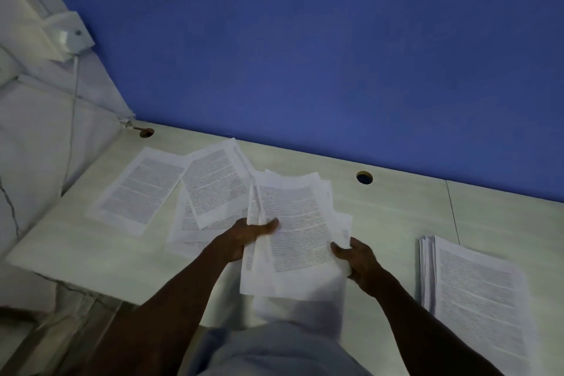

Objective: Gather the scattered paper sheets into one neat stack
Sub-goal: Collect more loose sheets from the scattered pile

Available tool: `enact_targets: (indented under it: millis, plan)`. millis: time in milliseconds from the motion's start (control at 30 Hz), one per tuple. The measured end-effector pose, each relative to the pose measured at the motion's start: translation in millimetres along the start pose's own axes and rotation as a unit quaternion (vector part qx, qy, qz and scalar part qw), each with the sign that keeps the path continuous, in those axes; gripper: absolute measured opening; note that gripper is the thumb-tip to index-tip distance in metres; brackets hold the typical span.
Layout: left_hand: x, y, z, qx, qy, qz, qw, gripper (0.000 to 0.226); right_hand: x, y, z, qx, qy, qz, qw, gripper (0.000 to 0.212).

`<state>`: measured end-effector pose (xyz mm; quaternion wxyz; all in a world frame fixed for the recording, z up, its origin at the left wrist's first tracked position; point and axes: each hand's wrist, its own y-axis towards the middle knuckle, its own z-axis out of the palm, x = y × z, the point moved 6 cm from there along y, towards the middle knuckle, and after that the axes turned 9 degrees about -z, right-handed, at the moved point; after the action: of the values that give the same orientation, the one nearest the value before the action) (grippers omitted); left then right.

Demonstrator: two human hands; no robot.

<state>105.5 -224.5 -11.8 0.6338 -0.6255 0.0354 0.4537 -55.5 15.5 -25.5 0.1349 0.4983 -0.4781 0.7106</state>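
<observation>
A loose bundle of printed sheets (294,223) is held above the pale desk (396,217), its edges uneven. My left hand (244,238) grips the bundle's left edge, thumb lying on the top page. My right hand (357,256) grips its lower right edge. Further left, a single printed sheet (139,189) lies flat on the desk. Beside it several overlapping sheets (213,186) lie fanned out, partly hidden behind the held bundle. A thick stack of sheets (476,293) lies on the desk at the right.
A blue wall (305,55) runs along the desk's far edge. Two round cable holes (364,177) (146,132) pierce the desk near it. A white socket box (68,36) with a hanging cable is on the left wall. The desk's left end drops to the floor.
</observation>
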Motion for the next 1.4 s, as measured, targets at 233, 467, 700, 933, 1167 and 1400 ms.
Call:
enact_targets:
  millis: [233, 467, 700, 933, 1167, 1400]
  plan:
    - [13.6, 5.7, -14.8, 0.055, 0.020, -0.023, 0.998, 0.057, -13.6, 22.2, 5.6, -0.040, -0.030, 0.055, 0.997, 0.033]
    - [12.7, 19.0, -18.9, 0.086, -0.062, -0.015, 0.994, 0.055, 6.3, 32.7, 15.1, 0.044, -0.065, 0.002, 0.997, 0.021]
    - [3.0, 30.9, -16.6, 0.084, -0.051, -0.067, 0.993, 0.045, 35.5, 61.3, -17.3, -0.083, -0.163, -0.058, 0.981, 0.020]
    - [16.4, 39.1, 25.6, 0.085, -0.025, -0.094, 0.992, 0.048, 18.2, 67.2, 5.0, -0.012, -0.071, 0.034, 0.997, 0.021]
    - [21.4, 41.7, 11.2, 0.037, -0.143, -0.086, 0.985, 0.045, 9.7, 69.1, 16.2, 0.102, 0.012, 0.030, 0.994, 0.064]
    - [8.3, 23.8, -33.0, -0.033, -0.120, -0.013, 0.992, 0.055, 28.6, 80.1, 96.0, 0.133, -0.172, -0.050, 0.975, 0.054]
